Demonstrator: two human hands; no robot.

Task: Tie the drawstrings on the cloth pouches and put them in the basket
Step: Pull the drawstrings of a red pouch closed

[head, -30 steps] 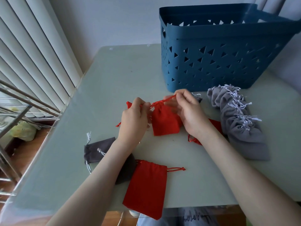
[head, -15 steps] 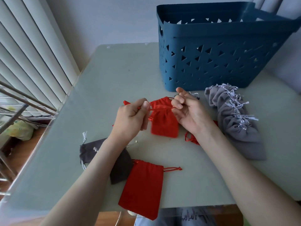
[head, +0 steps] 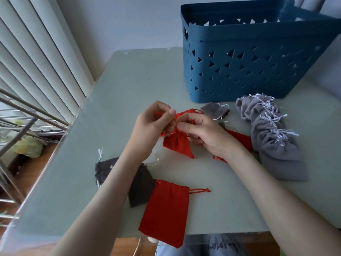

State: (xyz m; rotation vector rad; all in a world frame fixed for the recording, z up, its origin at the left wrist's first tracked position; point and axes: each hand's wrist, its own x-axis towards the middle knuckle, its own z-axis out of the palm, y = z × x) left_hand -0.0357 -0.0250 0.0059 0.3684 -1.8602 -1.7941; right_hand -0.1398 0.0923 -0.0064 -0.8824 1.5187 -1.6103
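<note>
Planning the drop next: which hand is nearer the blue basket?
Right. The right hand lies in front of the near-left corner of the blue basket, apart from it; the left hand is farther to the left. Both pinch the drawstrings of the red pouch.

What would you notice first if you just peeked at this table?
The bright red pouch mid-table, its strings pinched by the left hand and right hand. Behind stands a big blue basket, with a row of tied grey pouches lying at the right.
</note>
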